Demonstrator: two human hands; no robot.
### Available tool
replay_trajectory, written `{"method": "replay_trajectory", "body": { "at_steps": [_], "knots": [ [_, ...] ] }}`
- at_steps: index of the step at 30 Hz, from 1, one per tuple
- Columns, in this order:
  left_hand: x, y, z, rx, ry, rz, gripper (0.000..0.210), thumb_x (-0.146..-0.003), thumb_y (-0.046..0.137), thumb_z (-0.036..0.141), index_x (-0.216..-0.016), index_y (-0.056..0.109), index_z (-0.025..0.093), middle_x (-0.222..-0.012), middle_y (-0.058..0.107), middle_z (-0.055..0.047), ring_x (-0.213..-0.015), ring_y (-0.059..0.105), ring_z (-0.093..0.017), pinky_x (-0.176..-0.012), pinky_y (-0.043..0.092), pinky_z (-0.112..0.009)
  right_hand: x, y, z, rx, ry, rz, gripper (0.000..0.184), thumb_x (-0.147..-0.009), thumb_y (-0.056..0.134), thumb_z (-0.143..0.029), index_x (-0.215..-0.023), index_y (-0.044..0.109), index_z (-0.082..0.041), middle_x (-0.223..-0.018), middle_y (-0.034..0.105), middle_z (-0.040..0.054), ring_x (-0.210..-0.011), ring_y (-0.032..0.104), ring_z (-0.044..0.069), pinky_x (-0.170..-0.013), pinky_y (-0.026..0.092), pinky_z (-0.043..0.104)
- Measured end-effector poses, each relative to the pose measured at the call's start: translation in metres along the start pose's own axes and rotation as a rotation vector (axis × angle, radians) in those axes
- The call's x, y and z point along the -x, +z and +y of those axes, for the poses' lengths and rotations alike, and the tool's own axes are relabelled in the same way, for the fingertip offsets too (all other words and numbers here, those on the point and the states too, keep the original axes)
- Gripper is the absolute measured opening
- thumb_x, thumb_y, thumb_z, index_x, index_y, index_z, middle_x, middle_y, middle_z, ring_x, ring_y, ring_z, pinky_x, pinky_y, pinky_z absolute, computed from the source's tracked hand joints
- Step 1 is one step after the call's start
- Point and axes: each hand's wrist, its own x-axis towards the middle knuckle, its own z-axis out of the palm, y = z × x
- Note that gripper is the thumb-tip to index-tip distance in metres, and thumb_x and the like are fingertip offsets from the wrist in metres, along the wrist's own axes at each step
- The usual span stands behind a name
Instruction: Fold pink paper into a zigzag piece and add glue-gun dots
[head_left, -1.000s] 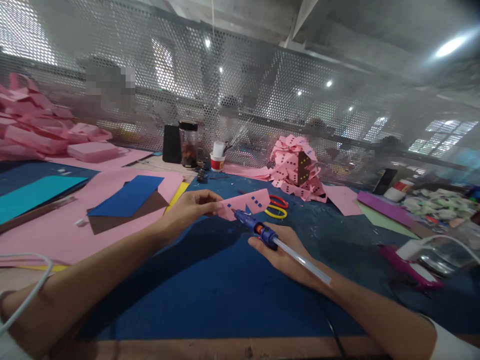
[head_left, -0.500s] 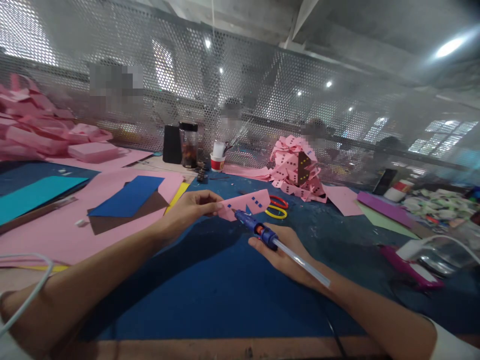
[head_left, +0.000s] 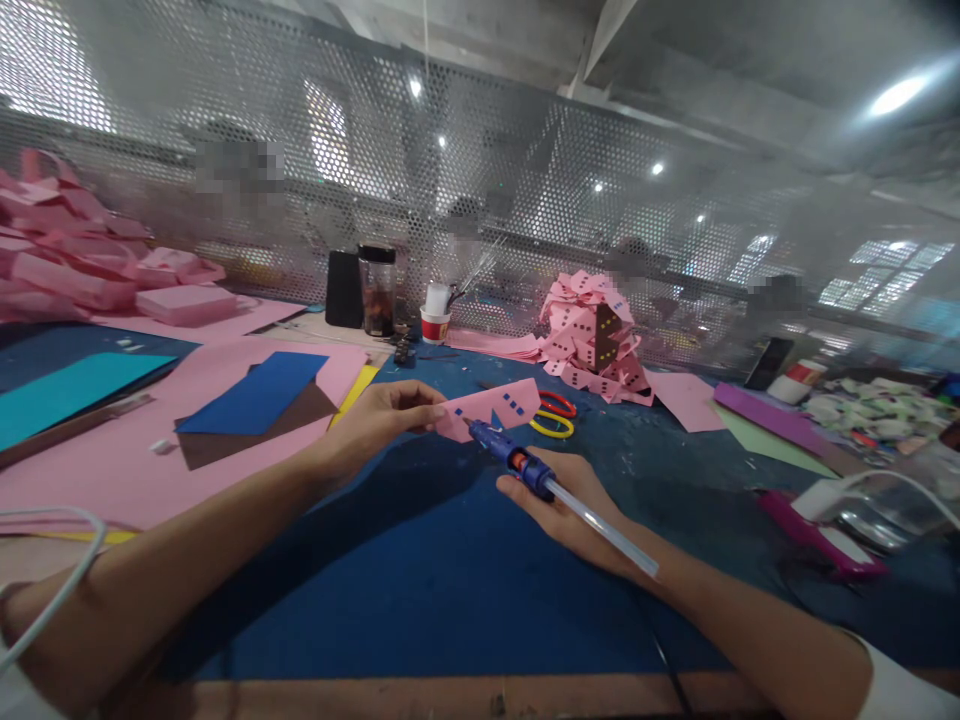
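My left hand (head_left: 394, 415) pinches the left end of a pink foam-like piece (head_left: 491, 408) that bears small dark blue squares and a blue triangular patch. My right hand (head_left: 559, 490) is wrapped round a blue hot glue gun (head_left: 517, 458), with a clear glue stick (head_left: 604, 525) jutting from its back toward my forearm. The gun's nozzle points up and left, at the lower edge of the pink piece; whether it touches cannot be made out. Just behind the piece lie scissors with red and yellow handles (head_left: 553, 430), their blades partly hidden.
Pink pieces with dark squares are heaped (head_left: 585, 335) at the back. Blue (head_left: 259, 393) and teal sheets (head_left: 82, 393) lie left on pink sheeting. A jar (head_left: 378, 290) and a red-white cup (head_left: 434, 325) stand by the perforated screen (head_left: 510, 160). A magenta device (head_left: 821, 540) lies right.
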Motion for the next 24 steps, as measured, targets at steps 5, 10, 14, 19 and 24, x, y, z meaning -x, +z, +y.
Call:
{"method": "replay_trajectory", "body": {
  "at_steps": [5,10,14,19,24],
  "knots": [
    [0.0010,0.0006,0.0026,-0.001,0.002,0.000,0.022,-0.077,0.073,0.037,-0.088,0.072,0.018,-0.082,0.067,-0.002,-0.074,0.058,-0.014,-0.073,0.045,-0.028,0.0002,-0.0003,-0.0005,-0.004,-0.006,-0.001,0.036,-0.090,0.057,-0.041,-0.068,0.036,-0.021,-0.062,0.040,-0.0049,-0.056,0.035,0.010,-0.055,0.027,0.024],
    [0.0014,0.0010,0.0032,0.007,0.002,0.003,0.022,-0.077,0.073,0.037,-0.088,0.072,0.018,-0.081,0.067,-0.002,-0.074,0.057,-0.014,-0.073,0.045,-0.028,0.0003,0.0000,-0.0008,-0.008,-0.016,0.002,0.036,-0.090,0.057,-0.040,-0.067,0.037,-0.020,-0.062,0.040,-0.0049,-0.056,0.035,0.009,-0.055,0.027,0.023],
    [0.0012,0.0004,0.0024,0.015,-0.003,-0.002,0.022,-0.077,0.073,0.037,-0.088,0.071,0.018,-0.083,0.067,-0.001,-0.076,0.057,-0.014,-0.074,0.045,-0.027,-0.0001,0.0005,0.0008,0.005,-0.016,0.006,0.038,-0.089,0.057,-0.040,-0.066,0.036,-0.020,-0.061,0.039,-0.0052,-0.056,0.034,0.009,-0.054,0.026,0.023],
    [0.0007,-0.0002,0.0023,0.011,-0.012,-0.005,0.022,-0.078,0.073,0.037,-0.088,0.071,0.018,-0.086,0.067,-0.002,-0.079,0.057,-0.014,-0.076,0.044,-0.027,0.0007,-0.0004,0.0014,0.007,-0.001,0.004,0.037,-0.090,0.057,-0.041,-0.067,0.036,-0.020,-0.062,0.040,-0.0052,-0.056,0.035,0.009,-0.055,0.027,0.023],
    [-0.0007,-0.0006,-0.0003,0.001,-0.009,-0.002,0.022,-0.078,0.073,0.037,-0.089,0.071,0.018,-0.085,0.066,-0.002,-0.078,0.057,-0.014,-0.076,0.045,-0.028,0.0009,-0.0006,0.0008,-0.012,0.009,-0.006,0.038,-0.090,0.057,-0.041,-0.067,0.035,-0.020,-0.062,0.038,-0.0054,-0.056,0.034,0.009,-0.055,0.027,0.023]
  ]
}}
